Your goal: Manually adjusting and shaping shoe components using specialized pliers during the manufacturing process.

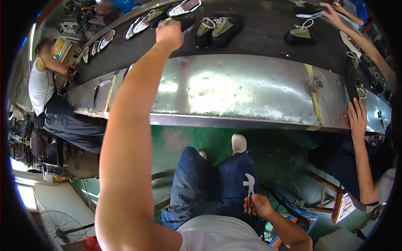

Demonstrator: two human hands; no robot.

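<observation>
My left arm stretches far forward over the bench, and my left hand is closed on a dark shoe on the dark belt. The hand's back hides most of its fingers. Low over my lap, my right hand grips the handles of metal pincers, their curved head pointing up. A pair of black and olive shoes with rope laces stands just right of my left hand. Left of it, a row of shoes lies with several pale soles turned up.
A shiny metal ledge runs along the belt, with a clear cup of small bits on it. Another black and olive shoe stands at right. Co-workers sit at both sides; one's hand rests on the ledge. A wooden stool stands right.
</observation>
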